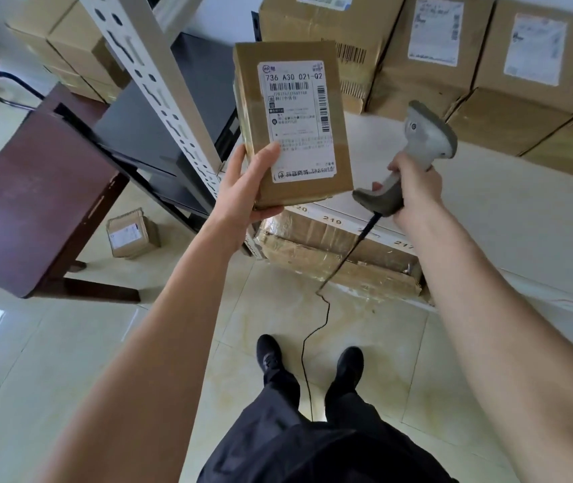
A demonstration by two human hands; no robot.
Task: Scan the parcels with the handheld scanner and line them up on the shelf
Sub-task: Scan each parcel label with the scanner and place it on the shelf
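Head view, looking down. Black shoes [349,364] stood on the cream tiled floor [69,360] at 6 o'clock, with a thin black cable [307,346] running up between them.

Left hand [243,190], at centre, gripped the small brown cardboard parcel [292,123] by its lower left corner, thumb lying across the white shipping label [297,120], fingers curled under the bottom edge. Parcel was held upright, label facing the camera, top line reading "736 A30 021-Q2".

Right hand [414,190], at 3 o'clock of the parcel, was clenched round the handle of the grey handheld scanner [417,148]. Scanner head sat just beside the parcel's right edge; cannot tell whether they touched.

Below the hands, a tape-wrapped brown carton [340,259] sat under the white shelf [487,210], whose front edge bore numbers 219 and 217.

At 9 o'clock: a dark red-brown table [34,190], and a small cardboard box [131,235] on the floor beside it. A white perforated steel upright [159,85] rose toward 11 o'clock.

At 1 to 2 o'clock, farthest back, large brown labelled cartons [508,81] stood side by side on the shelf.
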